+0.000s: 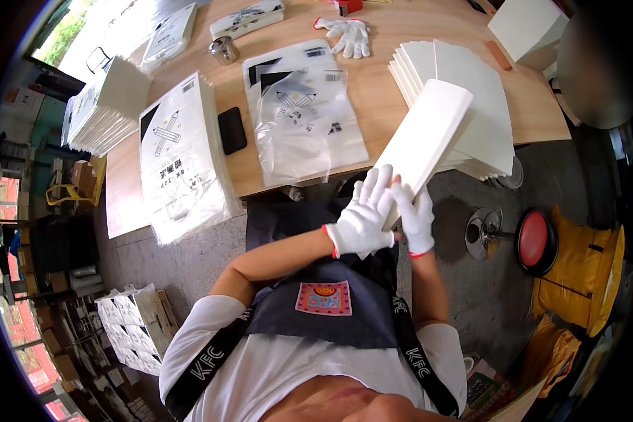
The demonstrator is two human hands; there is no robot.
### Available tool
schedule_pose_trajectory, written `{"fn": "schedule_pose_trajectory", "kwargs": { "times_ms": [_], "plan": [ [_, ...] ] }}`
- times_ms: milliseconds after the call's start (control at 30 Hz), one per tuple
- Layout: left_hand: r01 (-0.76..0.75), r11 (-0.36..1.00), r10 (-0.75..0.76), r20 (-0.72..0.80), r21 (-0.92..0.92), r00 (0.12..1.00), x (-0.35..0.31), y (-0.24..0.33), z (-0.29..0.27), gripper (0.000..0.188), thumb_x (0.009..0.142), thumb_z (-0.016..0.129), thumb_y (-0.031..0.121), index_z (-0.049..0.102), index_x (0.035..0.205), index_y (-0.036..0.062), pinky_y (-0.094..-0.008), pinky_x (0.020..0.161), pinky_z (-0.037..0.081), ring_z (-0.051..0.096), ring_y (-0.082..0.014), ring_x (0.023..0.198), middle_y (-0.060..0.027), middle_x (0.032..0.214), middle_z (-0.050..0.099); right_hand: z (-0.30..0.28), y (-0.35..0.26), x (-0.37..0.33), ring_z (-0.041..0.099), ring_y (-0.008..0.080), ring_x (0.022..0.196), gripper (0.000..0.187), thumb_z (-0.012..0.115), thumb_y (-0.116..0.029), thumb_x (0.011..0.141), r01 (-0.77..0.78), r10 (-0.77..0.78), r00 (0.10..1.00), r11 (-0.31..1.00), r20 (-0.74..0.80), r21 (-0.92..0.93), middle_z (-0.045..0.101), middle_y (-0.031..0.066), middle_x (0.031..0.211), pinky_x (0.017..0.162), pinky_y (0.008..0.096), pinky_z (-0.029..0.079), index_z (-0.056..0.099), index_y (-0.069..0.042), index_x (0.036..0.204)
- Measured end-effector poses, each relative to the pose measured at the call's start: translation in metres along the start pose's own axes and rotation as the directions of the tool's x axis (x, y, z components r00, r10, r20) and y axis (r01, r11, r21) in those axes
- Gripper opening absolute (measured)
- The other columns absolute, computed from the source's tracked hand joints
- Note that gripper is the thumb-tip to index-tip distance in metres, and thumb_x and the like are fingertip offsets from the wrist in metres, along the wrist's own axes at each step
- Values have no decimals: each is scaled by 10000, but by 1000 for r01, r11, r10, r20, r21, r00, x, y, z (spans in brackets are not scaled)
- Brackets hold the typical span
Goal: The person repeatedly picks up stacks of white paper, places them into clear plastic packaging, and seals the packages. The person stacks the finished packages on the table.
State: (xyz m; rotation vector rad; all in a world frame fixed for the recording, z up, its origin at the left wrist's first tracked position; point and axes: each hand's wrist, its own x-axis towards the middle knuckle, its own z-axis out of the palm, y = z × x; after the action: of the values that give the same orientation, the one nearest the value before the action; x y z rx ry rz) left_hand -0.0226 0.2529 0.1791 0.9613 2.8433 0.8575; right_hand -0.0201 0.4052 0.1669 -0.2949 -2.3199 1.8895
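Both hands wear white knit gloves with red cuffs. Over the table's front edge, a narrow, thick stack of white paper sheets (429,126) is held tilted, its far end resting over the fanned paper. My left hand (364,214) lies flat against the stack's near left side, fingers stretched out. My right hand (416,216) grips the near end from the right; some of its fingers are hidden. Beneath and beyond the stack lie larger fanned white sheets (471,105). Left of these are clear printed plastic sleeves (306,112), lying flat.
A pile of packed paper pads (183,155) overhangs the front edge, beside a black phone (232,131). Another pile (109,105) stands farther left. A metal tin (224,50), a loose glove (348,36) and a white block of paper (529,32) sit farther back. A red-topped stool (533,237) stands right.
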Motion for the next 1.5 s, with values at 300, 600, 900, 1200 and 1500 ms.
{"fn": "schedule_pose_trajectory", "kwargs": {
  "times_ms": [300, 600, 900, 1200, 1500],
  "plan": [
    [264, 940, -47, -683, 217, 729, -31, -102, -111, 697, 626, 819, 134, 549, 1262, 39, -439, 896, 467, 589, -325, 1031, -127, 1127, 611, -25, -8, -23, 665, 292, 734, 246, 664, -209, 888, 350, -269, 925, 879, 267, -325, 668, 170, 901, 648, 371, 506, 657, -6, 1027],
    [128, 297, -342, 20, -946, 939, 27, -172, -145, 455, 870, 533, 75, 564, 1324, 66, -256, 724, 502, 545, -78, 770, -6, 1030, 638, -16, -37, -38, 619, 291, 603, 225, 698, -312, 843, 669, -464, 738, 408, 490, -622, 640, 107, 875, 527, 401, 510, 641, -102, 898],
    [56, 879, -200, -260, -474, 945, 1, -78, -129, 302, 827, 642, 61, 668, 1124, 110, -320, 681, 521, 648, -197, 710, -100, 798, 661, 16, -43, 14, 653, 347, 690, 248, 544, -299, 918, 557, -39, 807, 384, 589, -737, 614, 128, 865, 615, 458, 541, 555, -58, 862],
    [-540, 814, 576, -401, 212, 712, -46, -84, -58, 128, 733, 678, 64, 676, 858, 93, -341, 493, 485, 617, -189, 582, -41, 817, 691, 66, 56, 70, 625, 131, 963, 369, 531, -215, 965, -370, -26, 672, 854, 740, 366, 675, 73, 1097, 860, 269, 491, 600, 36, 1226],
    [-484, 837, 316, -496, -256, 809, -48, -112, -67, 175, 691, 631, -44, 560, 696, 116, -348, 568, 521, 664, -228, 651, -70, 887, 733, 49, -21, 73, 628, 230, 1033, 370, 527, -266, 965, -626, 340, 763, 604, 550, 494, 650, 120, 1179, 892, 343, 486, 619, 18, 1183]
  ]
}}
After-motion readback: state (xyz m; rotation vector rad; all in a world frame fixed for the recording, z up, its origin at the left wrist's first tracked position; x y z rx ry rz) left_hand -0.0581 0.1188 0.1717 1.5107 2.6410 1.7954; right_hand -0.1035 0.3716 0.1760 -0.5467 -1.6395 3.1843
